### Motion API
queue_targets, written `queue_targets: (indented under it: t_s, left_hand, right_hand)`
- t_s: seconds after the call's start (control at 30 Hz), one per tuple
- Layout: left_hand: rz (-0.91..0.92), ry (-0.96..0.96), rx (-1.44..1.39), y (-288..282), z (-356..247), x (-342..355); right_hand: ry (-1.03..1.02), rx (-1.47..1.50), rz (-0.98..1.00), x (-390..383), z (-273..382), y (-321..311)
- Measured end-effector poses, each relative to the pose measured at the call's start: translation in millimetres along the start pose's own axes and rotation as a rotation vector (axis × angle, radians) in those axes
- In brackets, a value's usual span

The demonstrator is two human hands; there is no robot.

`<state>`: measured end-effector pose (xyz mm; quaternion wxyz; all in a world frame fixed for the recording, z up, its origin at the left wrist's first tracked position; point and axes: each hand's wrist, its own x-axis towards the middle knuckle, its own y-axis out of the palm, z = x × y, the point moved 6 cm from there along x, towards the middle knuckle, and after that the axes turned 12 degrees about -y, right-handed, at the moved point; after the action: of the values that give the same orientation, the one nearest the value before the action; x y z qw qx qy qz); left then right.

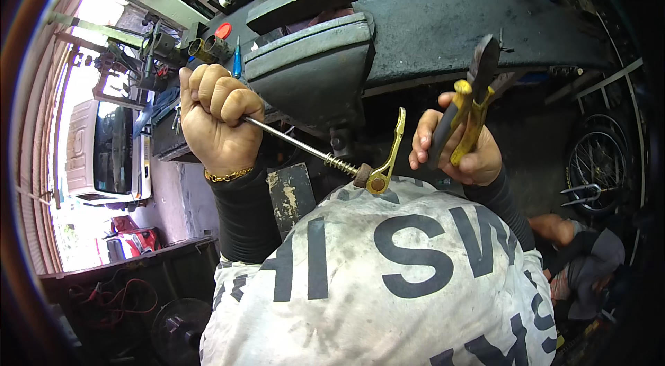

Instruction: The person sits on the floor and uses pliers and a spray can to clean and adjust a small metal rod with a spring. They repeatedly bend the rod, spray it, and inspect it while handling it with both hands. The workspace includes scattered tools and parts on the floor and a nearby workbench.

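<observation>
The left hand (pixel 225 113) clenches a slim, silvery rod (pixel 294 141) bearing a coiled spring (pixel 339 163) and curved golden lever (pixel 396 144). The right hand (pixel 471 148) grips yellow-and-black-handled pliers (pixel 483 65).

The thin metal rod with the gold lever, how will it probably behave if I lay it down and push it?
The rod is likely stiff, running straight from the left hand without visible sag. It may not roll freely, because the lever sticks out sideways. The coil spring, with gaps between turns, would probably give if squeezed lengthwise.
</observation>
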<state>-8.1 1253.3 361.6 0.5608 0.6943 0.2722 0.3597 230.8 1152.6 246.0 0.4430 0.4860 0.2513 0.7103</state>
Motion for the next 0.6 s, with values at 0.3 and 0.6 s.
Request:
queue_targets:
  t_s: [0.3,0.6]
  left_hand:
    - [0.03,-0.13,0.025,-8,-9,1]
    - [0.07,-0.217,0.085,-19,-61,-13]
  right_hand:
    - [-0.078,-0.241,-0.029,64,-19,43]
    - [0.161,-0.509,0.157,68,-81,76]
